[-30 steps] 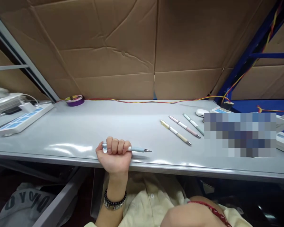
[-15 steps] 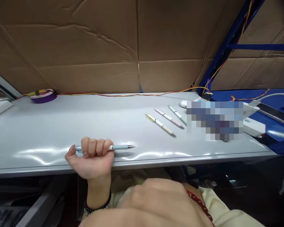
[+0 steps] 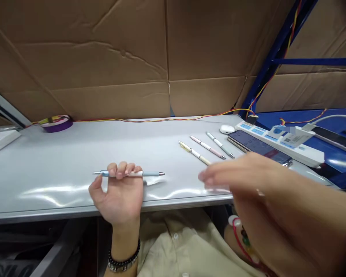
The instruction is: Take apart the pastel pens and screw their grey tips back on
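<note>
My left hand is palm up at the front edge of the table, fingers curled loosely around a light blue and white pen. The pen lies level across the fingers, its metal tip pointing right and its clip end beside my thumb. My right hand, large and blurred, is raised at the right with its fingers stretched out and nothing visible in them. It covers the lower end of a yellow and white pen. Beyond that lie a pink and white pen and a grey-green and white pen, roughly parallel.
A phone and a white earbud case lie by a white power strip on the right. A purple tape roll sits at the back left. Cardboard stands behind the table.
My right hand has moved from low in front of my body up to the right side. My left fingers have loosened around the pen, and the palm shows more.
</note>
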A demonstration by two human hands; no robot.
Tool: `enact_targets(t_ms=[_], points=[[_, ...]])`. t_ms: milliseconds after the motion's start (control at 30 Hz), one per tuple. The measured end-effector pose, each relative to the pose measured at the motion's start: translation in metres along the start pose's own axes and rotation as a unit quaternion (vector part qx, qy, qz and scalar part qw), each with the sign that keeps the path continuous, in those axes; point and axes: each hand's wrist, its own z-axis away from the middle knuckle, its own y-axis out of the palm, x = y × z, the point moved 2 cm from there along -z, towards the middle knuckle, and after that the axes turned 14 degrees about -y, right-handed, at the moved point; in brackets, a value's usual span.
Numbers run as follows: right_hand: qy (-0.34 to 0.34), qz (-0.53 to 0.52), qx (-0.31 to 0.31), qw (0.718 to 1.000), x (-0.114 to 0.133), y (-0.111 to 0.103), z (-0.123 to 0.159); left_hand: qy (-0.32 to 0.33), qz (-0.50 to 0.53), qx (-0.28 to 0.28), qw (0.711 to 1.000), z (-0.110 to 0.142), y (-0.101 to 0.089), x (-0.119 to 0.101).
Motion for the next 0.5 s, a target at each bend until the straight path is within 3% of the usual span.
enact_targets(t_ms=[33, 167, 300, 500], points=[[0.047, 0.015, -0.006, 0.999, -0.009, 0.004, -0.009, -0.003, -0.026, -0.022, 0.999, -0.002, 0.0, 0.002], [0.166, 0.008, 0.222, 0.961, -0.055, 0.039, -0.021, -0.013, -0.219, -0.075, 0.973, -0.005, 0.0, 0.013], [0.132, -0.057, 0.284, 0.948, -0.07, 0.067, -0.022, 0.003, -0.368, -0.032, 0.929, 0.001, 0.004, 0.019], [0.055, -0.135, 0.323, 0.935, -0.047, 0.082, -0.028, 0.008, -0.361, -0.018, 0.932, 0.007, 0.001, 0.004]])
